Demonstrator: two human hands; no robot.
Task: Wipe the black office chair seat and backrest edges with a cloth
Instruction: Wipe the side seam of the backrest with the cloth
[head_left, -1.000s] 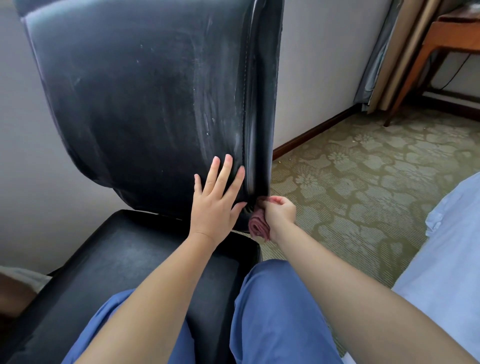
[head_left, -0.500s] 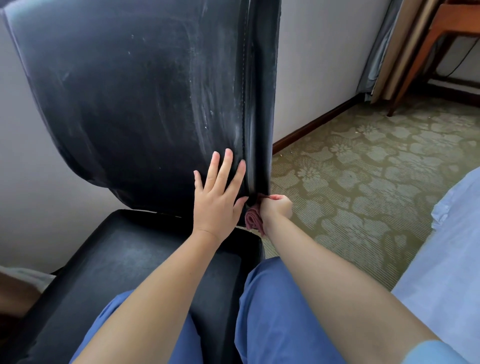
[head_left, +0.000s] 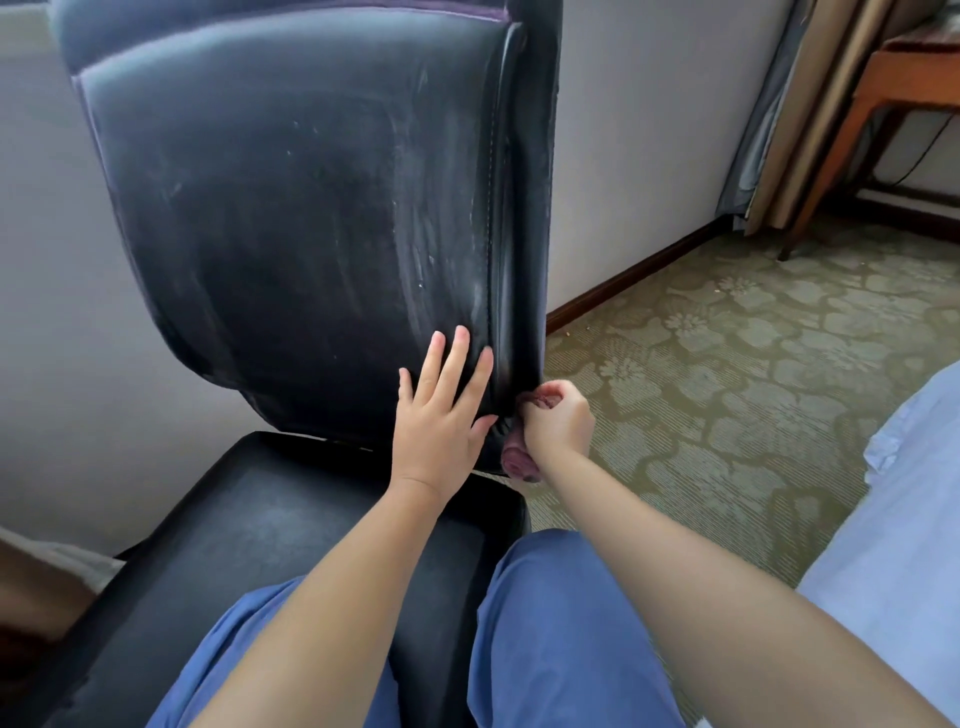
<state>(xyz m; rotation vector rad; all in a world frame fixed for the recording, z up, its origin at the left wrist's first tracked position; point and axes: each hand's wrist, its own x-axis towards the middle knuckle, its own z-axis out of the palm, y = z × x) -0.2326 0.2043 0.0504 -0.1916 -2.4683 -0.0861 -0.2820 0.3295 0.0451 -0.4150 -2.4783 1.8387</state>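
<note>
The black chair's backrest (head_left: 311, 218) stands upright ahead, its leather streaked with pale wipe marks. Below it lies the black seat (head_left: 270, 525), with my blue-trousered knees against its front. My left hand (head_left: 441, 415) presses flat on the lower right of the backrest, fingers straight. My right hand (head_left: 558, 421) grips a bunched reddish-purple cloth (head_left: 521, 462) against the bottom of the backrest's right edge (head_left: 530, 249). Most of the cloth is hidden inside my fist.
A grey wall stands behind the chair. Patterned green carpet (head_left: 727, 389) spreads to the right, with a wooden table (head_left: 883, 93) and curtains (head_left: 789, 104) at the far right. A pale blue sheet (head_left: 893, 545) lies at the right edge.
My view has tilted up, so more of the backrest's top shows. My right hand with the cloth stays at the bottom of the right edge. My left hand stays flat on the backrest.
</note>
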